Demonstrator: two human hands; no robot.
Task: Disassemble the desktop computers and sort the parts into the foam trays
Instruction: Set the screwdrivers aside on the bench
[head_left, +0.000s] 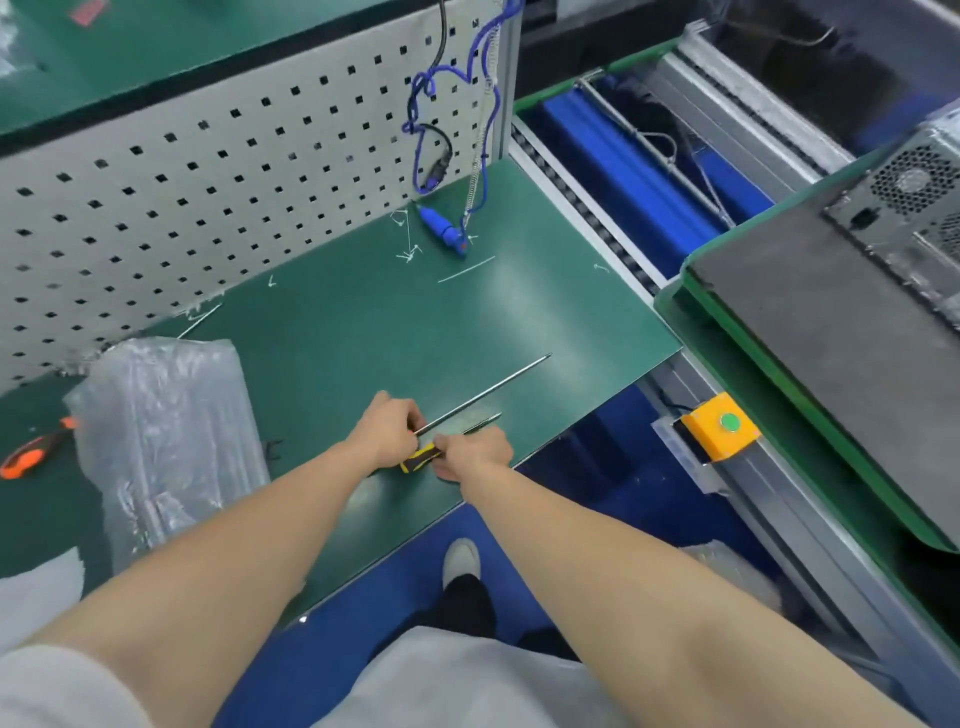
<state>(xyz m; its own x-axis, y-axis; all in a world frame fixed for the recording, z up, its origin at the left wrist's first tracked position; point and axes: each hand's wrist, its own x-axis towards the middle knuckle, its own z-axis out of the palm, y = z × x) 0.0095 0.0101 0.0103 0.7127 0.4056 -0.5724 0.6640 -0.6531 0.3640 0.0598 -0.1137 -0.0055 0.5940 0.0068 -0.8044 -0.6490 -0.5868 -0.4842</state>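
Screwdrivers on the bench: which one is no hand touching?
The orange-handled screwdriver at far left, beside the plastic wrap; the left hand and right hand are on the other two.

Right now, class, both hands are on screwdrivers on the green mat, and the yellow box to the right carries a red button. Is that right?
No: the head view shows the button on the yellow box is green, not red. The left hand and right hand are indeed on the screwdrivers on the green mat.
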